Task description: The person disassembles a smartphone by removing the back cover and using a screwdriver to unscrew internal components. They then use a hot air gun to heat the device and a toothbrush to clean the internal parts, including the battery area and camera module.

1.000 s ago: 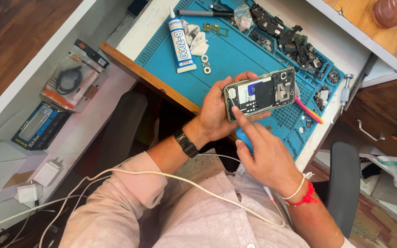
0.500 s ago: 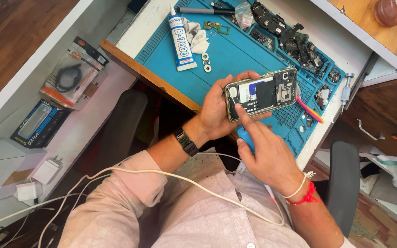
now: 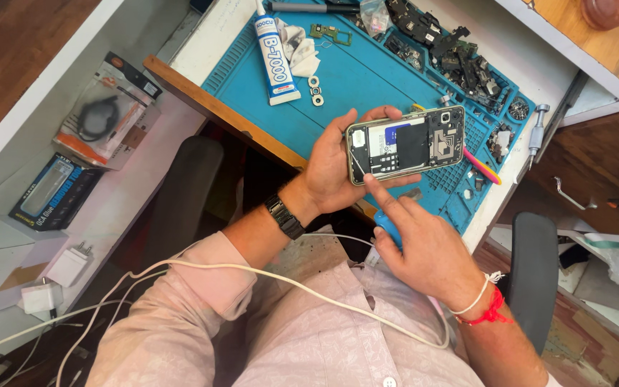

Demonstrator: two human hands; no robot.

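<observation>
Head view: the left hand [image 3: 334, 168] holds an opened phone [image 3: 408, 143] above the blue mat [image 3: 352, 79], back cover off and its board and dark battery area showing; the fingers [image 3: 381, 112] curl over the far long edge and the thumb braces the near side, so the left is closed around the phone; the right hand [image 3: 424, 247] sits just below it, its index finger [image 3: 377, 190] stretched out and touching the phone's lower edge near the left corner, the other fingers folded loosely over a blue tool [image 3: 387, 228] that peeps out under the palm; whether that tool is truly gripped I cannot tell.

Against the earlier pictures little has changed; the phone keeps the same tilt and place over the mat, the left grip is the same, and the right index tip has stayed on the same corner, perhaps a touch lower; I judge the work to be steady probing or pressing at that edge, not a fresh step.

Around: a white glue tube [image 3: 275, 61] lies on the mat near two small rings [image 3: 315, 91]; loose phone parts [image 3: 460, 57] crowd the far compartments; a pink-and-yellow tool [image 3: 483, 166] lies beside the phone; a white cable [image 3: 252, 272] crosses the lap; the surface [image 3: 213, 43] carries the mat.
</observation>
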